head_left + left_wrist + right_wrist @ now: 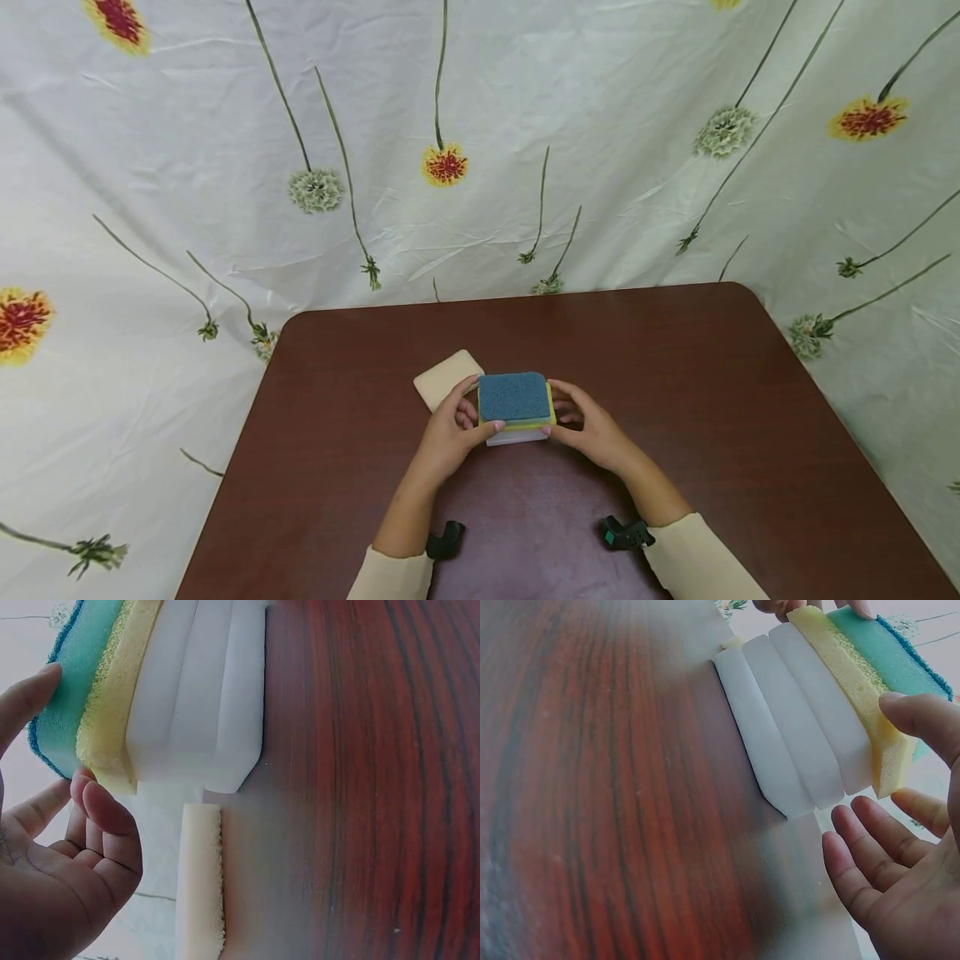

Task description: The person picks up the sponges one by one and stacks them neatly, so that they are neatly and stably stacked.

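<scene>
Three white sponge blocks [196,697] lie stacked on the table, with a yellow sponge [855,697] over them. On top sits a teal sponge [82,705] whose scouring face [513,396] is dark blue. From the left side my left hand [446,435] holds the teal sponge, thumb at its near edge and fingers at the far end. My right hand [602,435] is at the opposite end, with the thumb against the yellow sponge near the teal one and the index fingertip behind it. The other right fingers are spread beside the white blocks.
A flat cream sponge [447,379] lies on the table just behind the stack, to the left. The dark red-brown wooden table [675,358] has rounded far corners. Behind it hangs a white flowered cloth [615,100]. Black bands [447,540] are around both wrists.
</scene>
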### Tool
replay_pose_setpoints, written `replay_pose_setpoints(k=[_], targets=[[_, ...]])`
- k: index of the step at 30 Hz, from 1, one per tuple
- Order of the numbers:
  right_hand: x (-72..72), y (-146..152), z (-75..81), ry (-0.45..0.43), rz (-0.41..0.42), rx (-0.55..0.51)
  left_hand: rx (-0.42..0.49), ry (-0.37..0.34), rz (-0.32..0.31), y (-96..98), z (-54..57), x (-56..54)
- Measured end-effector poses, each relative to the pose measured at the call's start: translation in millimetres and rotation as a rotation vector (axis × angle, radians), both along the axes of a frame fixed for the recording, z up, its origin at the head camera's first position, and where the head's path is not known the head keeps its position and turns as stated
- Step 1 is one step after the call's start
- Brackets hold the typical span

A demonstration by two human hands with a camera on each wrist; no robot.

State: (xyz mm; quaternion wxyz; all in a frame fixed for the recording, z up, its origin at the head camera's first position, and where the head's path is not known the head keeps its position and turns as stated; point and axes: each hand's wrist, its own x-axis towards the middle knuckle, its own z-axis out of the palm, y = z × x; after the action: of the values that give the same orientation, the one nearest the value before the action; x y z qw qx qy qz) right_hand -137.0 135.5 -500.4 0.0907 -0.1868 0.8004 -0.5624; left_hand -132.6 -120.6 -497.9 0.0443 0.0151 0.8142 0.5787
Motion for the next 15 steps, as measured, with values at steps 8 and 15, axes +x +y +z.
replay_pose_setpoints(k=[8,15], targets=[[-11.2,3.3,-28.6,0.057,-0.010,-0.014,-0.031,0.039,-0.030,-2.9,0.4,2.1],[-12.3,3.5,-22.3,0.094,0.001,-0.071,-0.030,0.052,0.008,-3.6,4.3,4.9]])
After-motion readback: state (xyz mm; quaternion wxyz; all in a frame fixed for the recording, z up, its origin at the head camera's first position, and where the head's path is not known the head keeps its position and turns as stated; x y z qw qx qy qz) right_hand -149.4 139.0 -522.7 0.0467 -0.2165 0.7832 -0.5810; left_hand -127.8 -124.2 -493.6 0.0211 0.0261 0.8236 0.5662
